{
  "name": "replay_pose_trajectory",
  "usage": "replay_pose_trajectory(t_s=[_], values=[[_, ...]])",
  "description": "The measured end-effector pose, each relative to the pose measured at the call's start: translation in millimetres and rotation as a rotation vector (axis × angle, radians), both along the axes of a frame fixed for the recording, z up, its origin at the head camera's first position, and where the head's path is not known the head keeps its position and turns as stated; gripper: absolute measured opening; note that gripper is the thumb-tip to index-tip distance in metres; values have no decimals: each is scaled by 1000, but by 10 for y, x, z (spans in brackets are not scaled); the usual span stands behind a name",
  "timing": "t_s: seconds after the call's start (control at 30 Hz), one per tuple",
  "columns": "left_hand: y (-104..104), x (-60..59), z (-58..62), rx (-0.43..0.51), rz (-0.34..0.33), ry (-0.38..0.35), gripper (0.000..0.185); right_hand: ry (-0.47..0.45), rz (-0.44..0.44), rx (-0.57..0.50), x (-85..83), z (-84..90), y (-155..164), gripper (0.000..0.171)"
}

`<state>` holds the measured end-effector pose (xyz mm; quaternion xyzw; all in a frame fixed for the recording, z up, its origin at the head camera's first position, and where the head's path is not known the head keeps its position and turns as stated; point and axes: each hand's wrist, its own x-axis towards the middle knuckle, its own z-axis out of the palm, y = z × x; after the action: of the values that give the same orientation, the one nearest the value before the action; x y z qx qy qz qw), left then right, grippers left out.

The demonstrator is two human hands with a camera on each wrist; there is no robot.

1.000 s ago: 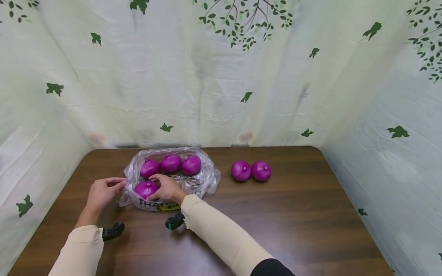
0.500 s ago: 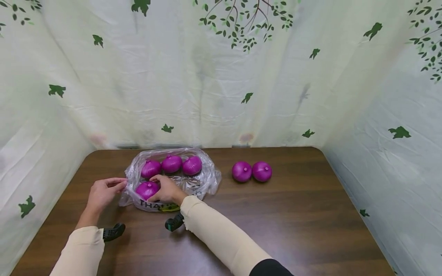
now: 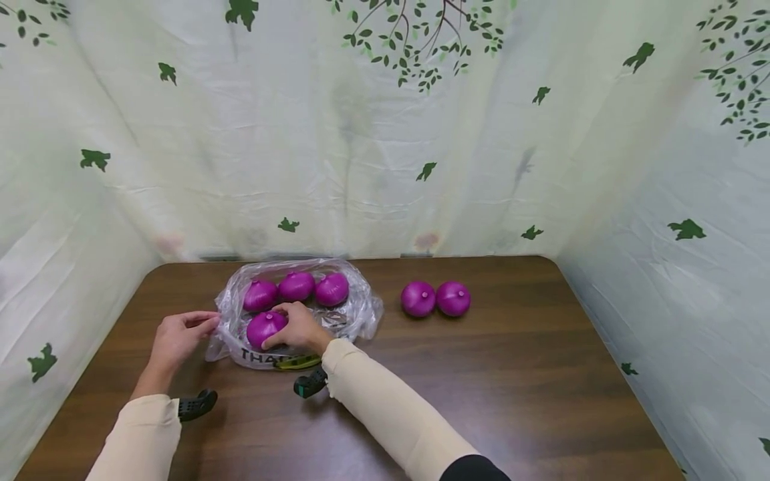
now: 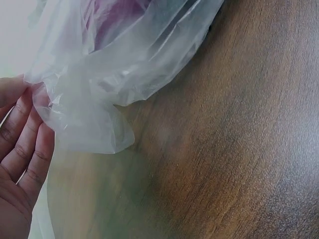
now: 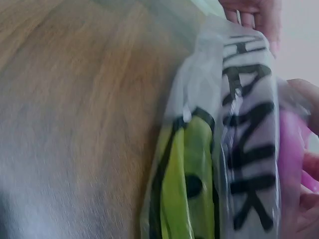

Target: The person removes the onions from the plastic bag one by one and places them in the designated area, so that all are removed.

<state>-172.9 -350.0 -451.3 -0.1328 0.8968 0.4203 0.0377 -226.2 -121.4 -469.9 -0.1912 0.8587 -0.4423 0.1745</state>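
the right hand (image 3: 303,327) has its grip curled round a purple onion (image 3: 263,330) in the front left part of a clear plastic bag (image 3: 363,315), thumb at the near side and fingers at the far side; whether that onion is raised off the plastic is hard to tell from here. the left hand (image 3: 179,336) pinches the bag's left edge in a narrow grip between thumb and fingers. three more onions (image 3: 296,286) sit in a row at the back of the bag, and dark lettering (image 5: 248,134) runs along its near side beside a yellow-green print (image 5: 195,167). two loose onions (image 3: 418,298) stand side by side on the brown wooden bench (image 3: 511,374), right of the bag. a pale curtain (image 3: 349,167) with green leaves hangs behind.
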Motion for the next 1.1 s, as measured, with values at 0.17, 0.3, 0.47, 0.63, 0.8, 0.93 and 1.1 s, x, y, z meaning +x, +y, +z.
replay_pose_trajectory(t_s=[0.17, 0.3, 0.47, 0.63, 0.8, 0.93, 1.1], values=[[-4, 14, -8, 24, 17, -19, 50, 37, -6, -16, -61, 13, 84, 70], [2, 18, -18, 37, 25, -36, 49, 26, -17, -43, -79, 32, 154, 71], [12, 16, -21, 32, 30, -39, 49, -17, -20, -47, -79, 61, 262, 71], [8, 13, -12, 28, 31, -37, 51, -11, 10, -32, -111, 80, 363, 70], [1, 17, -8, 25, 29, -41, 53, 4, 51, -40, -137, 104, 462, 69], [-2, 15, -14, 24, 23, -38, 53, 30, 82, -43, -143, 120, 555, 69], [2, 6, -13, 26, 21, -38, 53, 44, 92, -36, -154, 123, 656, 68]])
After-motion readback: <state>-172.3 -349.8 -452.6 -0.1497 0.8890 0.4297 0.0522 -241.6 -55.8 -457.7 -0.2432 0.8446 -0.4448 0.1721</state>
